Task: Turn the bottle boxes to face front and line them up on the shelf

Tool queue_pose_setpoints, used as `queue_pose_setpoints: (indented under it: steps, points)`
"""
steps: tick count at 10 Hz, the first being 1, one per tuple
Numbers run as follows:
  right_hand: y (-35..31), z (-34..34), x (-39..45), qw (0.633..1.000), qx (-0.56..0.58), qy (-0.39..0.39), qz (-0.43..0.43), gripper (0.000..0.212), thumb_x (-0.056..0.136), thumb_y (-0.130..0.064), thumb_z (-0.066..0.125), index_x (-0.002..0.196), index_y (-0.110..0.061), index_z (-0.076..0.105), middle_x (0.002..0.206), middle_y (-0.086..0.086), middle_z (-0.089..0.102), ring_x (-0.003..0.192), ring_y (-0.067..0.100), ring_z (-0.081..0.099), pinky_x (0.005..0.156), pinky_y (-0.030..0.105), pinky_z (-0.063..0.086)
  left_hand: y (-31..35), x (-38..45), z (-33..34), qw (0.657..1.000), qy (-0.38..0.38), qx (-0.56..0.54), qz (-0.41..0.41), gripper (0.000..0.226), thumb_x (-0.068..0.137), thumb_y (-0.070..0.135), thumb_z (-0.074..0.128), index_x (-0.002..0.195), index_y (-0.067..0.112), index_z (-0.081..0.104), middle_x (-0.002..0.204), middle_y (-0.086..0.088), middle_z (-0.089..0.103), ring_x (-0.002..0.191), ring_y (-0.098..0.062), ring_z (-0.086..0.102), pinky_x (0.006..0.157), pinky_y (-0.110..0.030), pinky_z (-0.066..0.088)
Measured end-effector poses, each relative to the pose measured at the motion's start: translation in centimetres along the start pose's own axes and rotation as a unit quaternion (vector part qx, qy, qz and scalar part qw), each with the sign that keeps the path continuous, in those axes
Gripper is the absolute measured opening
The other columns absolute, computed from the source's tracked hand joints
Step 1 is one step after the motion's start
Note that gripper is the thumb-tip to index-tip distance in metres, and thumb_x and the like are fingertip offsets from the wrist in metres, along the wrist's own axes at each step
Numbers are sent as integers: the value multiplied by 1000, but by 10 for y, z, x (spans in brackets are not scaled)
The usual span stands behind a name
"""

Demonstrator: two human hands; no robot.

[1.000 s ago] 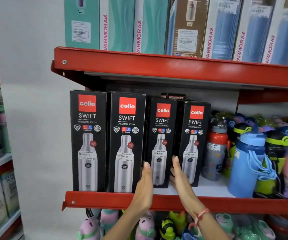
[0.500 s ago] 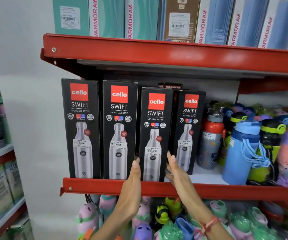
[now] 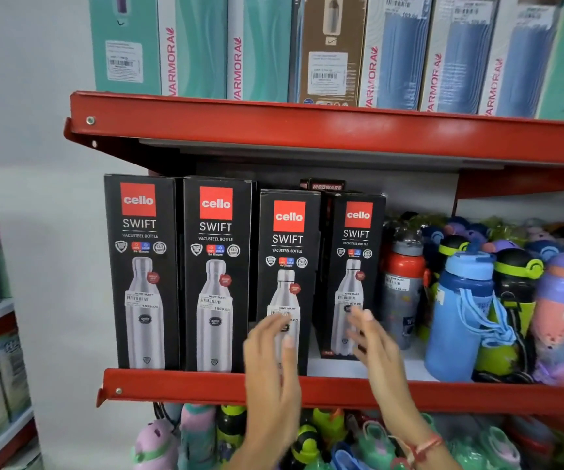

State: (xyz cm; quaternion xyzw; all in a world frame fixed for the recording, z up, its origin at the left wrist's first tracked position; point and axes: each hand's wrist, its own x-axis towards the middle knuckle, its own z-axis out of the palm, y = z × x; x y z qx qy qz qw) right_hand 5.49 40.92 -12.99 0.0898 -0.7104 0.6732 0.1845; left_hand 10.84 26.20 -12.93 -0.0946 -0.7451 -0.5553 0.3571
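Four black boxes stand on the red shelf, each reading "cello SWIFT VACUSTEEL BOTTLE" with a steel bottle pictured. Box one, box two and box three sit at the front edge; box four stands farther back. A "MODWARE" box peeks behind. The left hand has its fingers spread loosely before box three; the right hand, fingers apart, reaches toward box four, holding nothing. Above, boxes read "VARMORA".
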Motion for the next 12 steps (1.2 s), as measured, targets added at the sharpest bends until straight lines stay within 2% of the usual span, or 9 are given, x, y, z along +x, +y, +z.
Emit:
queue_pose_setpoints:
  steps: [1, 2, 3, 5, 6, 8, 10, 11, 12]
  points:
    - [8, -17, 19, 999, -6, 49, -12, 51, 85, -68, 39, 131, -46, 45, 145, -12, 45, 133, 9, 42, 114, 38, 30, 12, 4, 40, 995, -77, -54, 18, 38, 98, 44, 30, 130, 32, 46, 136, 20, 45, 130, 5, 37, 107, -12, 29]
    - [10, -21, 35, 999, -32, 9, 3, 60, 92, -54, 34, 148, -37, 21, 155, -17, 20, 142, 5, 22, 114, 29, 18, 12, 20, 73, 978, -153, -103, -99, 62, 91, 59, 23, 147, 33, 16, 157, 16, 17, 144, 1, 12, 118, -24, 13]
    - [14, -21, 43, 997, -54, -49, 17, 66, 89, -62, 28, 148, -45, 3, 151, -27, 6, 141, 0, 11, 115, 30, 12, 0, 38, 87, 961, -186, -102, -175, 78, 85, 69, 15, 151, 28, 1, 160, 10, 5, 145, -3, 4, 119, -30, 4]
    - [11, -32, 33, 995, -66, -74, 26, 53, 83, -73, 27, 131, -66, 7, 134, -47, 13, 135, -4, 17, 117, 34, 15, 2, 33, 73, 955, -207, -106, -187, 73, 84, 69, 13, 148, 33, 13, 158, 11, 17, 144, -5, 13, 119, -30, 9]
    - [6, -39, 16, 993, -62, -99, 14, 49, 83, -72, 29, 128, -69, 10, 135, -47, 13, 137, -8, 12, 117, 30, 12, 4, 23, 57, 953, -225, -92, -180, 71, 85, 68, 10, 148, 36, 12, 156, 15, 16, 143, -4, 14, 110, -22, 9]
    - [-5, -44, -8, 992, -80, -98, 21, 50, 84, -71, 29, 130, -68, 9, 138, -42, 12, 135, -9, 14, 117, 29, 14, 9, 5, 39, 950, -249, -79, -169, 76, 80, 74, 8, 148, 40, 12, 157, 14, 15, 145, -7, 17, 115, -27, 10]
    - [-19, -40, -21, 990, -111, -86, 31, 63, 85, -71, 30, 142, -57, 8, 140, -36, 15, 135, -4, 18, 119, 41, 19, 22, 1, 27, 947, -270, -68, -159, 73, 84, 70, 8, 148, 36, 10, 158, 13, 14, 144, -6, 17, 111, -23, 9]
    - [-36, -36, -23, 991, -120, -60, 25, 66, 89, -63, 33, 149, -42, 12, 148, -26, 17, 136, -3, 20, 115, 28, 15, 26, 4, 15, 947, -281, -55, -144, 81, 79, 78, 9, 149, 36, 9, 158, 12, 18, 144, -5, 20, 120, -34, 10]
    - [-73, -26, -21, 983, -171, 10, -59, 69, 89, -60, 33, 151, -36, 13, 151, -22, 22, 142, 4, 20, 109, 24, 17, 43, 24, -8, 972, -220, -53, -64, 82, 77, 82, 15, 147, 38, 15, 154, 16, 28, 142, 0, 24, 120, -34, 17]
